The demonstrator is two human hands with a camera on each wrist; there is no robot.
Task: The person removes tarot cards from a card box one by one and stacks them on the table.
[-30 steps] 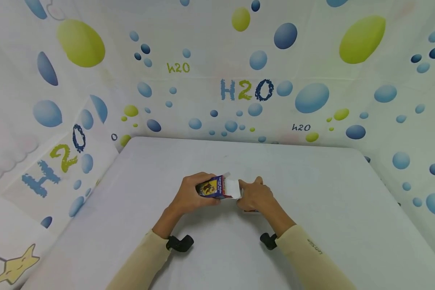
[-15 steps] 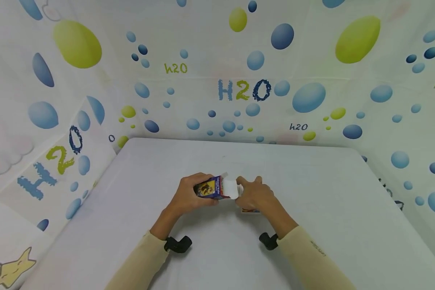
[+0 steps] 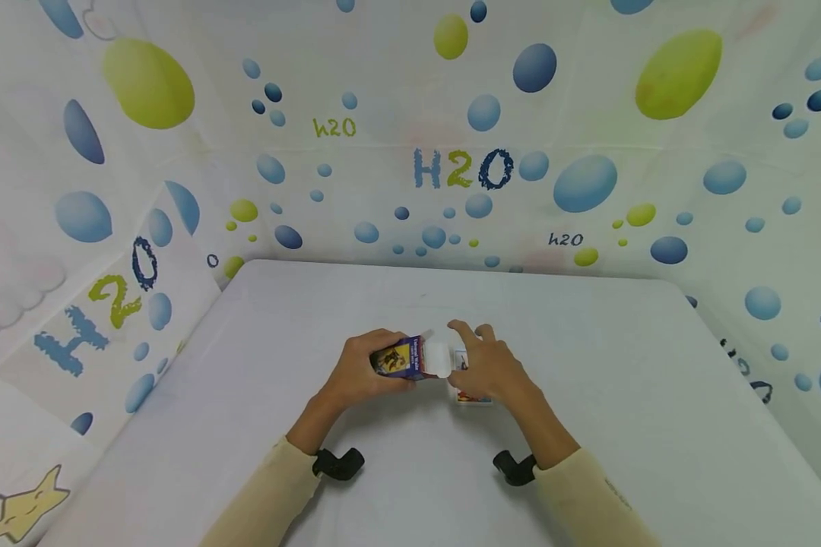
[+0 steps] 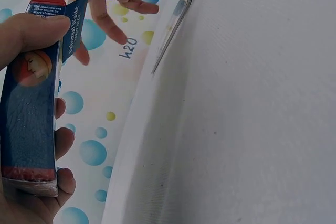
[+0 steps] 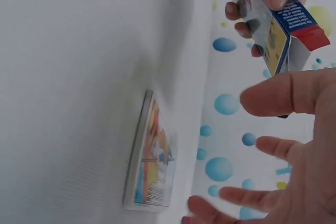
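Note:
My left hand (image 3: 356, 368) grips a dark blue card box (image 3: 395, 358) with a yellow picture panel, tilted above the table, its end flaps standing out toward the right. In the left wrist view the box (image 4: 29, 124) shows a round portrait and a red flap, with the thumb across it. My right hand (image 3: 494, 366) is beside the box's unfolded end, its fingers spread and holding nothing. Below it a neat stack of picture cards (image 3: 474, 397) lies flat on the table, partly hidden by that hand. The right wrist view shows the stack (image 5: 153, 166) more fully. What is inside the box is hidden.
A white cloth-covered table (image 3: 588, 357) spreads around the hands. Behind and beside it hangs a white backdrop (image 3: 383, 83) with blue and green drops and H2O lettering. Black wrist mounts (image 3: 340, 463) stick out from both forearms.
My right hand has drawn back from the box's end and its fingers have spread, uncovering more of the card stack. The left hand and box have hardly moved.

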